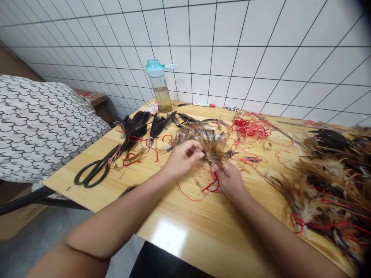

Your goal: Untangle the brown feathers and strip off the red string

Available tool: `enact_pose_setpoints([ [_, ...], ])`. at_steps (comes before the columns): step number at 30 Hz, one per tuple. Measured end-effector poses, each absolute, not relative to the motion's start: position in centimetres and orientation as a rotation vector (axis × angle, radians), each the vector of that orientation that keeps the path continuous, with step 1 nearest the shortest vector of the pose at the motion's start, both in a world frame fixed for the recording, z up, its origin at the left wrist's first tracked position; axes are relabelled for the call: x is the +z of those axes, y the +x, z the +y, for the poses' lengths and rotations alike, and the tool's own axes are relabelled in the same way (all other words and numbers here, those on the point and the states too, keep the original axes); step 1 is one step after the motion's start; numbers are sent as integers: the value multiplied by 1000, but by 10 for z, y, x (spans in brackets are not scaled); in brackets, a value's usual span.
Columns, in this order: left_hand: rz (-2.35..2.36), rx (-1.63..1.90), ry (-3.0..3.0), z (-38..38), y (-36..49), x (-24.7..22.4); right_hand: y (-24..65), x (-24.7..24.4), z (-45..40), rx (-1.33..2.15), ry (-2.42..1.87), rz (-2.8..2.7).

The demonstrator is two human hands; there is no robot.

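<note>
My right hand (pixel 230 178) is closed around the base of a brown feather bunch (pixel 215 152), whose feathers fan upward over the table's middle. My left hand (pixel 187 156) is at the bunch's left side, thumb and fingers brought together; whether a feather is between them is too small to tell. Red string (pixel 213 184) lies just below the bunch, by my right hand. Behind my hands is a loose pile of brown and grey feathers (pixel 199 133).
Black scissors (pixel 92 172) and dark feather bunches (pixel 135 125) lie left. A water bottle (pixel 160 87) and red marker (pixel 203 104) stand and lie near the tiled wall. Tangled red string (pixel 251 128) is behind right; a large feather heap (pixel 333 181) covers the right side.
</note>
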State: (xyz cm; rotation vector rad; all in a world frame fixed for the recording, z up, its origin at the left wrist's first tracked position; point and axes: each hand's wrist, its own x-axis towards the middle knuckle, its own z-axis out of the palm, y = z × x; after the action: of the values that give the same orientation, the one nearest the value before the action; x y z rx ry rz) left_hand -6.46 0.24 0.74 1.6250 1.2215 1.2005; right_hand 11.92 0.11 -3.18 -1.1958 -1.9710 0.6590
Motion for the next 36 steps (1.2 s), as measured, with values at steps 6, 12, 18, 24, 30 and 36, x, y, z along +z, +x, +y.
enact_pose_setpoints([
  [6, 1521, 976, 2004, 10, -96, 29, 125, -30, 10, 803, -1254, -1838],
  [12, 1599, 711, 2354, 10, -109, 28, 130, -29, 15, 1015, -1301, -1623],
  [18, 1496, 310, 2398, 13, -129, 35, 134, -26, 18, 1110, -1309, -1560],
  [24, 1421, 96, 2439, 12, -129, 33, 133, -35, 20, 1109, -1308, -1575],
  [30, 1284, 142, 2479, 11, -118, 26, 133, -35, 21, 1076, -1323, -1641],
  [36, 1262, 317, 2560, 12, -109, 20, 132, -28, 17, 1003, -1275, -1769],
])
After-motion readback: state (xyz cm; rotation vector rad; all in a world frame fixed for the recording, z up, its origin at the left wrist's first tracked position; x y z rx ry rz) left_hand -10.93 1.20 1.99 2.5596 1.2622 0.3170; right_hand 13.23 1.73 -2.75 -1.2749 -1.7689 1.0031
